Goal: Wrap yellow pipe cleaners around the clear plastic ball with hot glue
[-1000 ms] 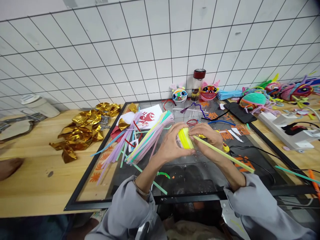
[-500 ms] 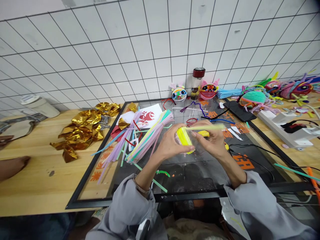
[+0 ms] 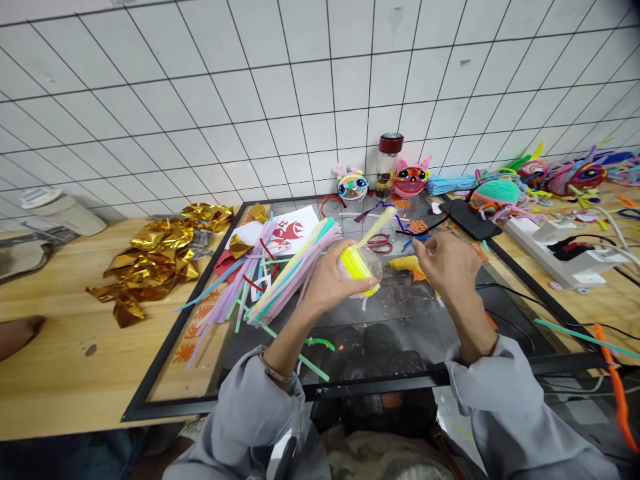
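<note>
your left hand [image 3: 330, 279] is curled round the yellow ball [image 3: 357, 267], over the dark board [image 3: 393, 337]. your right hand [image 3: 453, 267] is bent near the glue gun [image 3: 406, 264]; i can't tell if it pinches anything. the ball looks light; hold its sides, not the sticking-up strip [image 3: 376, 228].

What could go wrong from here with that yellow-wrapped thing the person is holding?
The yellow pipe cleaner has an end sticking up loose, so the wrapping might slip or unwind. Only the left hand holds the yellow-wrapped clear shell; squeezed too hard, it could perhaps bend or slide out. The right hand is close to a yellow glue gun; if that is hot, which I can't tell, a burn is possible.
</note>
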Demonstrator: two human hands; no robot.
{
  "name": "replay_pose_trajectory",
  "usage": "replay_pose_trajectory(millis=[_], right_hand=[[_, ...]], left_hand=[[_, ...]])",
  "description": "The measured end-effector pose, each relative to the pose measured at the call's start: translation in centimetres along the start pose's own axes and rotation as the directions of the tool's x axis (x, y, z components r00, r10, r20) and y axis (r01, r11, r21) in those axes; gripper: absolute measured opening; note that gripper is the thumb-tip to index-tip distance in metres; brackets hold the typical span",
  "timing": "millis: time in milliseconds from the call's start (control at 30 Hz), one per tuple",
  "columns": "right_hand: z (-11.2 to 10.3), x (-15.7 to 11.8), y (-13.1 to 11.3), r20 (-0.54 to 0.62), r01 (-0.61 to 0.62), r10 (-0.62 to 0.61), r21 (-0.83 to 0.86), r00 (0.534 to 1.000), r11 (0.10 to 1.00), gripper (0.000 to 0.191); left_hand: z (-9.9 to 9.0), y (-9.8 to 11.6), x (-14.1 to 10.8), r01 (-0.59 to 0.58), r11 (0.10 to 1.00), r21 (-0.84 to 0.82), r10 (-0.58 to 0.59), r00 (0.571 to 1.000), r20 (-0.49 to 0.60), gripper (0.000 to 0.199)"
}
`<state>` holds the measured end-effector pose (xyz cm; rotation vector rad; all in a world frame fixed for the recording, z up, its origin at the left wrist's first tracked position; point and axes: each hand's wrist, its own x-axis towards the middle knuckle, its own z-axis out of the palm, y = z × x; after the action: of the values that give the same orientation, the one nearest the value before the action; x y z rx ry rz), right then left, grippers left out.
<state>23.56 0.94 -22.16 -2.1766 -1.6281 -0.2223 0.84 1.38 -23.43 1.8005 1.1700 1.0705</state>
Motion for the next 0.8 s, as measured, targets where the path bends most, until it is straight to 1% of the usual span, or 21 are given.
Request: replay_pose_trajectory(millis=[33,67,100,133,200,267,367,500,600,633,700,800], right_hand=[[-0.3,0.0,0.0,0.124,-0.021,0.032,-0.09,0.992,0.996,0.041],[-0.5,0.0,0.0,0.234,-0.02,0.059,-0.165,0.97,0.986,0.046],[-0.6,0.0,0.0,0.321,-0.006,0.08,-0.224,0.944,0.975,0.05],[-0.7,0.0,0.0,0.38,0.015,0.09,-0.264,0.921,0.964,0.052],[-0.6,-0.1,0.2,0.436,0.055,0.085,-0.3,0.896,0.952,0.055],[-0.4,-0.1,0.4,0.461,0.079,0.077,-0.309,0.884,0.948,0.058],[0.1,0.1,0.6,0.498,0.075,0.098,-0.316,0.861,0.946,0.057],[0.8,0.5,0.7,0.518,0.039,0.125,-0.295,0.846,0.955,0.05],[1.2,0.8,1.0,0.507,-0.019,0.161,-0.273,0.847,0.962,0.049],[1.2,0.8,1.1,0.487,-0.039,0.168,-0.265,0.857,0.964,0.049],[1.2,0.8,1.3,0.412,-0.064,0.154,-0.224,0.898,0.973,0.048],[1.2,0.6,1.7,0.215,-0.087,0.103,-0.084,0.971,0.993,0.048]], left_hand=[[0.0,-0.1,0.0,0.009,1.0,0.004,-0.009,1.0,-0.009,0.075],[-0.1,-0.1,0.1,0.018,1.0,0.005,-0.018,1.0,-0.014,0.075],[-0.1,-0.2,0.1,0.025,1.0,0.001,-0.025,0.999,-0.02,0.075],[-0.1,-0.2,0.2,0.031,1.0,-0.005,-0.031,0.999,-0.027,0.075],[-0.2,-0.3,0.2,0.043,0.999,-0.016,-0.044,0.998,-0.045,0.076],[-0.3,-0.3,0.3,0.053,0.998,-0.025,-0.054,0.997,-0.055,0.077],[-0.4,-0.4,0.4,0.053,0.998,-0.044,-0.055,0.998,-0.042,0.076],[-0.3,-0.8,0.5,0.061,0.997,-0.055,-0.064,0.997,-0.041,0.08],[-0.2,-1.3,0.6,0.06,0.995,-0.08,-0.063,0.997,-0.037,0.079],[-0.2,-1.4,0.7,0.059,0.994,-0.091,-0.062,0.998,-0.033,0.078],[-0.2,-1.6,0.9,0.06,0.992,-0.114,-0.063,0.998,-0.025,0.076],[-0.3,-1.9,1.1,0.07,0.987,-0.145,-0.072,0.997,-0.008,0.077]])
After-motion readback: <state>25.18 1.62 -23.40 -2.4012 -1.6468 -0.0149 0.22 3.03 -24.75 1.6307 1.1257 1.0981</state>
